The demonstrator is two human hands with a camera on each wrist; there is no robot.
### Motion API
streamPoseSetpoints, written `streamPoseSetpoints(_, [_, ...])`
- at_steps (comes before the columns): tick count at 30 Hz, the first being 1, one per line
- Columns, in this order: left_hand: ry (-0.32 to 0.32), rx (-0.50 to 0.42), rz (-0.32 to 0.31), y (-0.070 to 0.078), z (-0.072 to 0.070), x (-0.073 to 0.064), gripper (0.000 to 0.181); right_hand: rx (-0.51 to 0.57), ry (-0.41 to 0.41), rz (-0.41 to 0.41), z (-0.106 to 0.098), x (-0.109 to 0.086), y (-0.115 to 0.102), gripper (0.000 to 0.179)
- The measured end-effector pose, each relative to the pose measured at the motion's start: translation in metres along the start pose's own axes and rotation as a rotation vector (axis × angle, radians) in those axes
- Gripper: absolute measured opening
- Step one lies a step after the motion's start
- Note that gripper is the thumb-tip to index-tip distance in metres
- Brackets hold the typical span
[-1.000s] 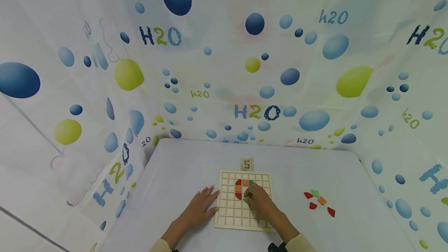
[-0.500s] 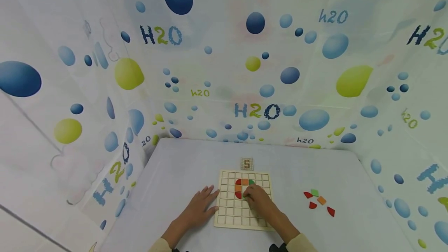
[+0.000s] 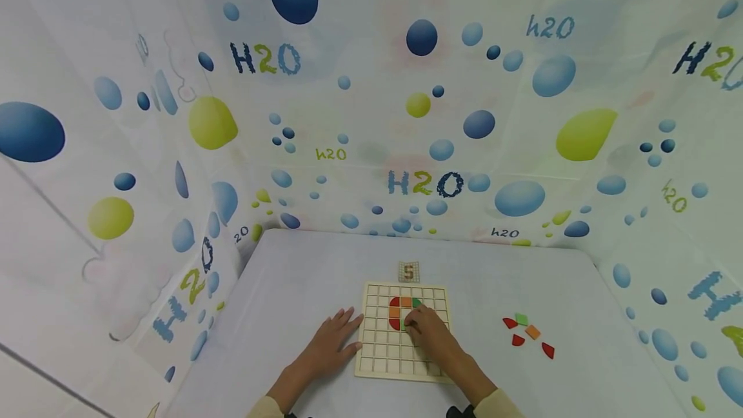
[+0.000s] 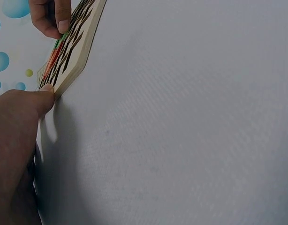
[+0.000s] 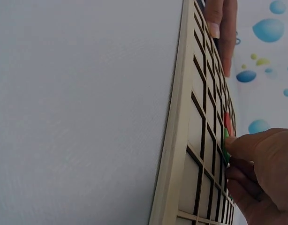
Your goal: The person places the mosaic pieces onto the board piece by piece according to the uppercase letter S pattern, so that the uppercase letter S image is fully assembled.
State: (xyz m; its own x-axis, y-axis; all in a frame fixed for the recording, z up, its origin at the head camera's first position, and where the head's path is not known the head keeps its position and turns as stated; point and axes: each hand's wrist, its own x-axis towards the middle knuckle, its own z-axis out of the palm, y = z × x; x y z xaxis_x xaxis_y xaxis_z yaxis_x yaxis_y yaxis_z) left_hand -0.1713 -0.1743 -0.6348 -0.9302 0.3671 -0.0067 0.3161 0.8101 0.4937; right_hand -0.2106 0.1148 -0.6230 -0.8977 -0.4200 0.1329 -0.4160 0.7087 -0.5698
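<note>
Head view, against the pictures of a second and half a second ago: the green piece (image 3: 404, 325), which showed tilted under the fingers of the right hand (image 3: 432, 334), now appears flat on the gridded board (image 3: 383, 351), just right of the lower red piece (image 3: 395, 324). That suggests the piece is about seated in its cell, and placing it looks nearly done; whether it is fully down cannot be told, as the fingers cover part of it. The right wrist view shows thumb and fingers curled, the tips holding the green piece. The left hand (image 3: 333, 340) has not moved: its fingers are spread and relaxed, touching the board's left edge and gripping nothing around. Above the covered cell, the upper red piece (image 3: 395, 302), two orange pieces (image 3: 406, 302) and another green piece (image 3: 416, 302) keep their places. Well apart on the right, the five loose pieces (image 3: 533, 332) lie unchanged on the white table (image 3: 313, 263).
</note>
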Motion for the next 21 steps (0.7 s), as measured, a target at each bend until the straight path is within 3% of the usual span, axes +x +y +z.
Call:
streamPoseSetpoints(5, [0.005,-0.005,0.007,0.001,-0.002,-0.002,0.064,-0.005,0.026,-0.028,-0.002,-0.001,-0.002,0.006])
streamPoseSetpoints(9, [0.014,-0.005,0.019,0.002,-0.002,-0.001,0.063,0.033,0.027,-0.004,-0.008,-0.003,0.003,0.007])
streamPoseSetpoints(15, [0.004,-0.008,0.004,0.002,-0.001,-0.001,0.064,0.077,0.062,0.071,-0.022,-0.008,0.023,0.009])
streamPoseSetpoints(21, [0.037,-0.013,0.043,0.003,-0.001,-0.002,0.063,0.074,0.144,0.186,-0.045,-0.018,0.049,0.011])
